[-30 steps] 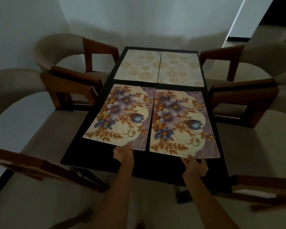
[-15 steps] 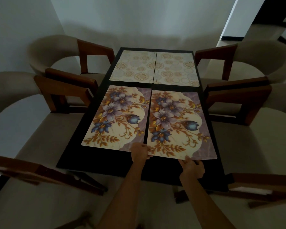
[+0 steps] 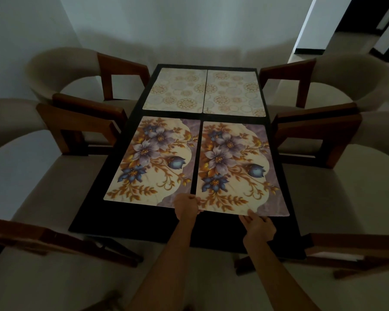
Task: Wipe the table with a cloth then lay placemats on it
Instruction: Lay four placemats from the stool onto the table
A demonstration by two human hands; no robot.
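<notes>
Placemat [image 3: 240,169] at table's [image 3: 288,230] five o'clock was pinched at its near edge by left hand [image 3: 186,208] and right hand [image 3: 258,226]

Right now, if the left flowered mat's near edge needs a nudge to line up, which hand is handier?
Probably the left hand: it grips the right floral mat at the corner beside the left floral mat. The right hand sits farther right.

A home dining room: dark table [image 3: 130,212] with placemats [image 3: 153,160], ringed by upholstered armchairs [image 3: 81,72].
</notes>
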